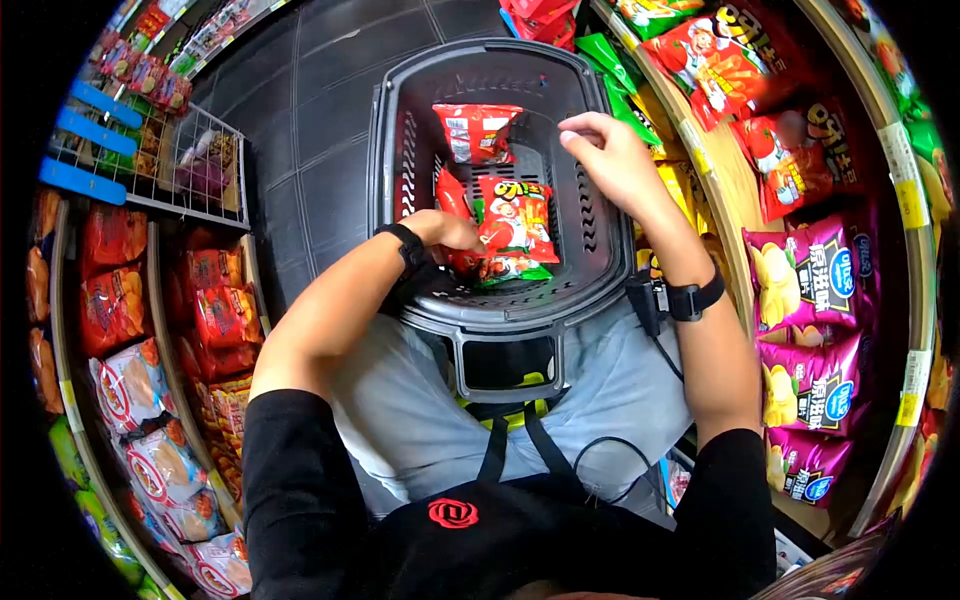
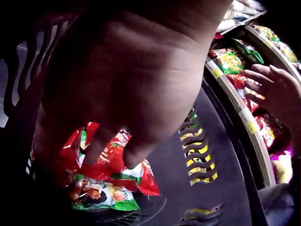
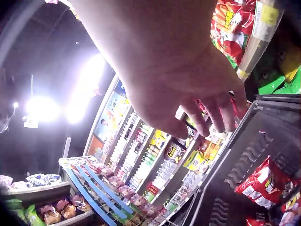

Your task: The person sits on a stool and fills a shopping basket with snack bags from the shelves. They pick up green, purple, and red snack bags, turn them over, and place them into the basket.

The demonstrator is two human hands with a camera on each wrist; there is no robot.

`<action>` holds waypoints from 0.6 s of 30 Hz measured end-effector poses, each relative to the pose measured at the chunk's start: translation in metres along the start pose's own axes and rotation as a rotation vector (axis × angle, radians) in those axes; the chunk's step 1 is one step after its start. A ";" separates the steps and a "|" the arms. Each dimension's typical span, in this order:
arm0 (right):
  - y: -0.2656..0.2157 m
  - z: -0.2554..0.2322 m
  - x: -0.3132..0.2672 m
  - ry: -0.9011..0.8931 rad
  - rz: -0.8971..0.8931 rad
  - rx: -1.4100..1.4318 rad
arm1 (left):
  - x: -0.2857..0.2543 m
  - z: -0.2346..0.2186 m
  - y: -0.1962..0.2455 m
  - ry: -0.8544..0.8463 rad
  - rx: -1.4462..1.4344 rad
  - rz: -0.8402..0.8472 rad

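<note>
A dark plastic shopping basket (image 1: 570, 215) stands in front of my knees with several snack bags in it. My left hand (image 1: 452, 230) reaches into its near left part, fingertips on a red snack bag (image 1: 518, 215) with a cartoon figure. In the left wrist view, the thumb and fingers pinch the red bag (image 2: 110, 157), above a green and white bag (image 2: 106, 195). Another red bag (image 1: 478, 133) lies at the basket's far end. My right hand (image 1: 612, 165) hovers over the right rim with relaxed fingers, holding nothing.
Shelves flank the basket closely. Purple chip bags (image 1: 808, 275) and red snack bags (image 1: 705, 65) fill the right one; red and white packs (image 1: 160, 465) fill the left. A wire rack (image 1: 205, 165) with blue strips stands at the left, beside the dark tiled floor (image 1: 330, 110).
</note>
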State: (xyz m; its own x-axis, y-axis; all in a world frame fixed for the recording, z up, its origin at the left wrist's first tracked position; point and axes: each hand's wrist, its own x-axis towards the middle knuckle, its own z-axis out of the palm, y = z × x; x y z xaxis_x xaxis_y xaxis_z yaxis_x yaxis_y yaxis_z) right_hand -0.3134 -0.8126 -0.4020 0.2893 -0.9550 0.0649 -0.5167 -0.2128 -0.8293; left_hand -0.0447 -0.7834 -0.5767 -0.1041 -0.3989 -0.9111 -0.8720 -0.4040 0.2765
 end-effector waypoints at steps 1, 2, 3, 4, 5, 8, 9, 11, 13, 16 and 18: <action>0.001 0.000 -0.001 -0.018 0.010 -0.002 | 0.005 0.000 -0.005 -0.083 0.018 0.024; 0.002 -0.001 -0.001 -0.038 0.021 -0.005 | 0.010 0.002 -0.008 -0.168 0.035 0.048; 0.003 -0.003 -0.002 -0.028 0.030 -0.002 | 0.011 0.005 -0.007 -0.156 0.052 0.042; 0.004 -0.005 -0.003 -0.043 0.025 -0.003 | 0.013 0.003 -0.006 -0.160 0.064 0.041; 0.005 -0.008 -0.003 -0.058 0.019 -0.004 | 0.014 -0.001 -0.004 -0.256 0.062 0.042; 0.008 -0.016 -0.003 -0.077 0.042 0.010 | 0.026 0.005 -0.012 -0.285 0.071 0.049; 0.009 -0.017 -0.003 -0.074 0.044 0.012 | 0.026 0.008 -0.011 -0.216 0.130 0.004; 0.011 -0.018 -0.005 -0.037 0.027 0.028 | 0.025 0.012 -0.011 -0.148 0.190 -0.042; 0.011 -0.020 -0.004 -0.064 0.043 0.007 | 0.026 0.012 -0.011 -0.153 0.139 -0.056; 0.015 -0.020 -0.004 -0.100 0.054 -0.024 | 0.033 0.012 -0.013 -0.207 0.124 -0.028; 0.018 -0.019 -0.003 -0.110 0.051 -0.032 | 0.034 0.009 -0.013 -0.188 0.168 0.007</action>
State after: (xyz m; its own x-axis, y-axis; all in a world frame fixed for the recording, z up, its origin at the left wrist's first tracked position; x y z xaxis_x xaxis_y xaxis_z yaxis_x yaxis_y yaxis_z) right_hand -0.3390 -0.8171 -0.4061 0.3478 -0.9368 -0.0393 -0.5582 -0.1731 -0.8115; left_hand -0.0407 -0.7842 -0.6139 -0.1840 -0.2352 -0.9544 -0.9365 -0.2530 0.2429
